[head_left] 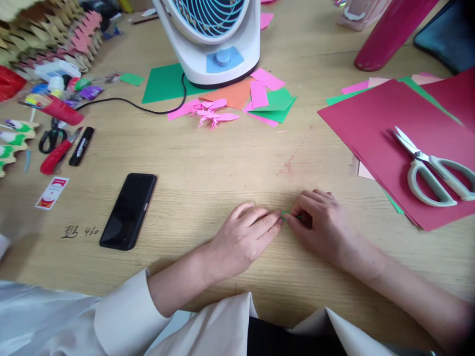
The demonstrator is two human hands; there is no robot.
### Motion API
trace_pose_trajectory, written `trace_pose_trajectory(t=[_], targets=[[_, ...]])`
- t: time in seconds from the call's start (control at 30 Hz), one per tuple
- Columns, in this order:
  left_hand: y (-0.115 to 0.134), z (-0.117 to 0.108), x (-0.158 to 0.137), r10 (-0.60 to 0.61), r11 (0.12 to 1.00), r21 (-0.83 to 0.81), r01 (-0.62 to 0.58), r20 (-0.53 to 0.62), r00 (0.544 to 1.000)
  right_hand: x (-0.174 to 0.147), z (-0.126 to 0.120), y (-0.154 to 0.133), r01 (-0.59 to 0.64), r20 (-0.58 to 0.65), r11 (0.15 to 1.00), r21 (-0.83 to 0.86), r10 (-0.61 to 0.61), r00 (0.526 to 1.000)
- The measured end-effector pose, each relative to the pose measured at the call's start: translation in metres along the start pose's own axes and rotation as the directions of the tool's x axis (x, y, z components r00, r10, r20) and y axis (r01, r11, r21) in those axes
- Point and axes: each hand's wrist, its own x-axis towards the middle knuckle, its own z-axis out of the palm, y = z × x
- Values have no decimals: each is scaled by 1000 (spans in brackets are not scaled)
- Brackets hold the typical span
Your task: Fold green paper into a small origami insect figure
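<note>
- Head view: the green strip (285, 213) is at the fingertips of both hands, low over the bare wood of the table (222, 163); most of it is hidden by fingers.
- From the left hand (248, 235) it lies to the right, just past the fingertips; from the right hand (322, 222) it lies to the left, at thumb and forefinger. Neither hand is clearly nearer, since both touch it.
- The long axis of what shows seems to run roughly sideways, from one hand to the other.
- The left hand is laid low, palm down, fingers stretched and close together; its thumb is hidden, so I cannot tell whether it grips.
- The right hand is curled, thumb and forefinger pinching the strip.
- The scissors (419, 155) lie on the red sheets (371, 123), right of and well apart from the right hand.
</note>
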Motion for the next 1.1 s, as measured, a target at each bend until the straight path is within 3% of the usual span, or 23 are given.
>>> trace_pose_trajectory(t=[0.3,0.53,0.77,1.1], targets=[[0,1,-2,-5,1000,-20,5,-27,1000,2,0,2,16,16,998,-61,-15,1000],[0,2,-3,-17,1000,-20,17,-4,1000,-1,-8,4,71,59,991,110,-77,995],[0,0,-3,-16,1000,-11,16,2,1000,-6,-10,4,161,26,981,104,-164,986],[6,2,-1,-26,998,50,28,-37,999,-13,-12,5,450,10,885,-121,-452,892]])
